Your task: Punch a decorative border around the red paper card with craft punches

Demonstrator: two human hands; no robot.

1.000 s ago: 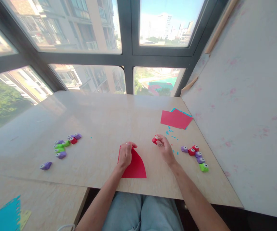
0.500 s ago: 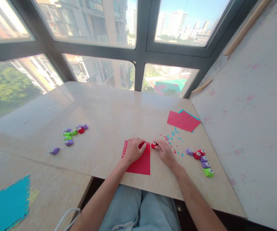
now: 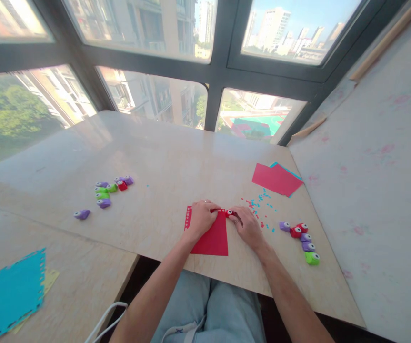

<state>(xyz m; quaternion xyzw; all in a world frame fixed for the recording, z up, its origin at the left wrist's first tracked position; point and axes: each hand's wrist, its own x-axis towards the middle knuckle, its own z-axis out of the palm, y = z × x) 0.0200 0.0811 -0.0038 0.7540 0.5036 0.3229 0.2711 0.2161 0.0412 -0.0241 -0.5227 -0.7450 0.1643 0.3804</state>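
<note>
A red sheet of paper (image 3: 210, 240) lies in front of me, with rows of small punched holes along its left and top edges. My left hand (image 3: 202, 218) rests over its upper part, fingers closed on the paper near the top edge. In my right hand (image 3: 246, 225) is a small red craft punch (image 3: 229, 213) with a white, eye-like button, gripped between thumb and fingers. The punch sits at the sheet's top right corner. Whether the paper is inside its slot cannot be made out.
Red and blue paper scraps (image 3: 258, 205) are scattered right of my hands. Beyond them lie stacked red and blue sheets (image 3: 276, 179). Several punches stand at the right (image 3: 308, 247) and left (image 3: 102, 195). A blue sheet (image 3: 10, 295) with notched edges and a white cable (image 3: 107, 314) are lower left.
My right hand has brought the red craft punch left, from beside the sheet to its top right corner. The left hand stays on the paper. The view has shifted slightly.
</note>
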